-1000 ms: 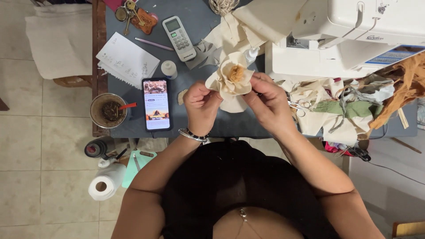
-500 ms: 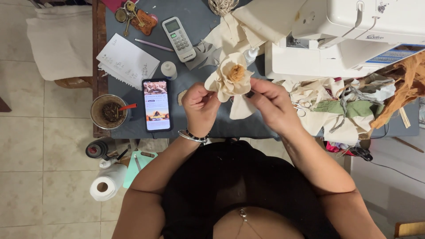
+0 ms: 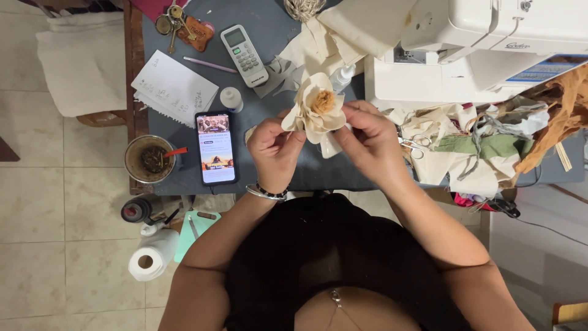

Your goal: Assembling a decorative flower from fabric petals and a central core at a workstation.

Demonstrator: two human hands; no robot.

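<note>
A cream fabric flower (image 3: 317, 109) with a frayed tan centre is held up over the dark grey table (image 3: 184, 178). My left hand (image 3: 274, 147) pinches its lower left petals. On the other side, my right hand (image 3: 367, 138) grips the petals at the right and underside, fingers closed on the cloth. A loose cream petal piece (image 3: 329, 146) hangs below the flower between both hands. The left wrist wears a beaded bracelet (image 3: 267, 192).
A phone (image 3: 216, 147) with a lit screen lies left of the hands, beside a cup (image 3: 149, 159) with a red straw. A remote (image 3: 244, 46), papers (image 3: 173, 89), keys (image 3: 179, 23), a white sewing machine (image 3: 484, 49), fabric scraps (image 3: 478, 147) and scissors (image 3: 414, 144) surround them. A paper roll (image 3: 150, 257) lies on the tiled floor.
Both hands have lifted the flower slightly and turned it, so its tan centre faces up more. The right hand's fingers have shifted along the petals.
</note>
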